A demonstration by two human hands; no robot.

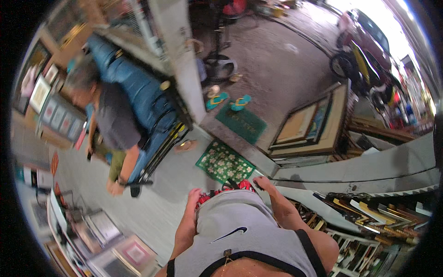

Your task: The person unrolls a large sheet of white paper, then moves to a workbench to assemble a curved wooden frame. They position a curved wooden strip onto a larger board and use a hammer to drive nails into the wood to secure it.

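My left hand [193,197] hangs beside the left hip of red patterned shorts [244,185]. Its fingers are smeared, so their pose is unclear. On the other side, my right hand [265,183] is held low by the right hip, its fingers curled. A small dark shape shows at those fingers, too blurred to name. Ahead of my body lies a green floral doormat [224,162] on the pale floor. A plain dark green mat [241,123] is beyond it, across the threshold, with a pair of teal and yellow flip-flops [229,102] at its far edge.
At the left, another person [115,111] sits on a blue padded seat [131,76]. Picture frames [307,124] lean outside the doorway at the right. Frame corner samples [369,214] line the near right. A motorbike [364,69] stands far right. Framed pictures [131,254] lie lower left.
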